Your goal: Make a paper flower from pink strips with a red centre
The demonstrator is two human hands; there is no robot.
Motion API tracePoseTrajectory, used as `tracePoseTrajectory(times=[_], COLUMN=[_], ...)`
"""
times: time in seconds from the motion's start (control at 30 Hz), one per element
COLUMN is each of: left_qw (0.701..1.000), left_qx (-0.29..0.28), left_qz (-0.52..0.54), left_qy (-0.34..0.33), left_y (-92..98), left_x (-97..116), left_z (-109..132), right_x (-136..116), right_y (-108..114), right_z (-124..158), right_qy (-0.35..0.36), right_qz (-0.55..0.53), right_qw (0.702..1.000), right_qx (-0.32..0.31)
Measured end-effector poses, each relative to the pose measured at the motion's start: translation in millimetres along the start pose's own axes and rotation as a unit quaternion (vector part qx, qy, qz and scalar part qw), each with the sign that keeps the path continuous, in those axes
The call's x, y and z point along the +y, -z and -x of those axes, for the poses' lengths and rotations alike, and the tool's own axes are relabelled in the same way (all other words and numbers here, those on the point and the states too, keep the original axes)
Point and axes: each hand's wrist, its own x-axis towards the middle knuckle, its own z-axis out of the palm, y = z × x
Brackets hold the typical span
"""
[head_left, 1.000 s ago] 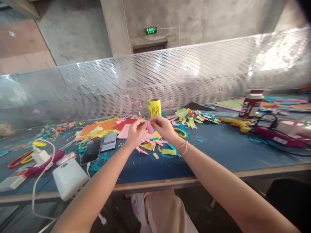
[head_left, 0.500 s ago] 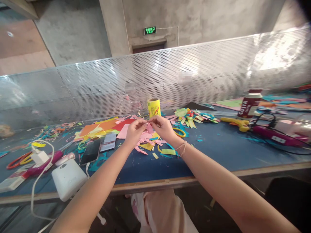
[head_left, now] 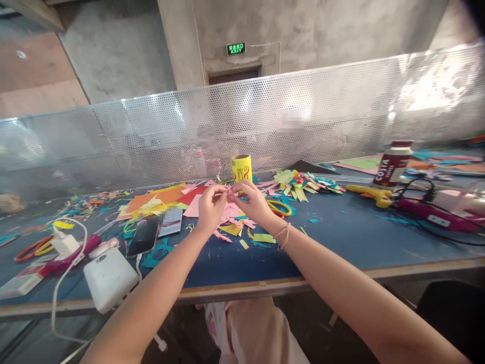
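Fingertips of my left hand (head_left: pixel 211 203) and my right hand (head_left: pixel 253 201) meet over the middle of the table, pinching a small piece of pink paper (head_left: pixel 230 195) between them. Most of that piece is hidden by the fingers. Under and around the hands lie pink paper scraps (head_left: pixel 232 214), a yellow strip (head_left: pixel 232 230) and a pale green strip (head_left: pixel 264 237). Just behind the fingers stands a yellow roll (head_left: pixel 241 168) with printing on it. Yellow-handled scissors (head_left: pixel 281 208) lie beside my right wrist, partly covered by it.
Left are two phones (head_left: pixel 143 236), a white power bank (head_left: pixel 109 279) and a purple power strip (head_left: pixel 71 258) with cables. Coloured paper sheets (head_left: pixel 146 201) lie behind. Right are paper flowers (head_left: pixel 285 176), a yellow glue gun (head_left: pixel 373 194) and a bottle (head_left: pixel 394 164). A perforated metal screen (head_left: pixel 151 136) stands behind.
The fingers have closed more tightly around the pink paper, so less of it shows. The view has shifted slightly; the things on the table keep their places.
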Motion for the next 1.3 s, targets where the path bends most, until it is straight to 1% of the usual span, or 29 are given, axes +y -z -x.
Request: tracePoseTrajectory(times=[0.1,0.23,0.33,0.5,0.77,0.9,1.0,1.1,1.17,1.3], left_qw=[1.000,0.999,0.999,0.998,0.998,0.997,0.996,0.995,0.995,0.994], left_qx=[-0.014,-0.020,-0.025,-0.029,-0.028,-0.043,-0.051,-0.052,-0.052,-0.036], left_qz=[0.006,0.024,0.026,0.019,-0.001,0.033,0.068,0.081,0.078,0.080], left_qy=[-0.021,-0.025,-0.034,-0.047,-0.057,-0.046,-0.019,0.025,0.044,0.061], left_y=[-0.8,-1.3,-0.6,0.7,0.0,-0.3,-0.9,-0.9,-0.6,-0.3], left_x=[2.1,-0.1,-1.0,0.3,-0.7,0.4,1.5,2.3,2.1,-0.7], left_z=[2.0,2.7,2.4,1.8,1.3,2.5,2.9,1.8,0.6,-1.5], right_x=[0.6,2.8,4.1,5.2,5.5,2.1,2.5,5.3,6.9,6.0], right_y=[-0.1,1.6,3.0,4.0,4.2,4.2,3.1,0.8,-0.9,-2.5], right_z=[-0.6,-0.8,-0.6,-0.3,0.0,-0.8,-0.6,0.5,1.1,0.7], right_qy=[0.006,-0.008,-0.003,0.034,0.033,0.014,-0.010,-0.064,-0.097,-0.118], right_qz=[0.008,0.010,0.009,0.000,0.003,0.002,-0.009,-0.062,-0.102,-0.121], right_qw=[1.000,1.000,1.000,0.999,0.999,1.000,1.000,0.996,0.990,0.985], right_qx=[0.002,0.014,0.018,0.005,-0.006,-0.001,0.005,0.008,0.016,0.024])
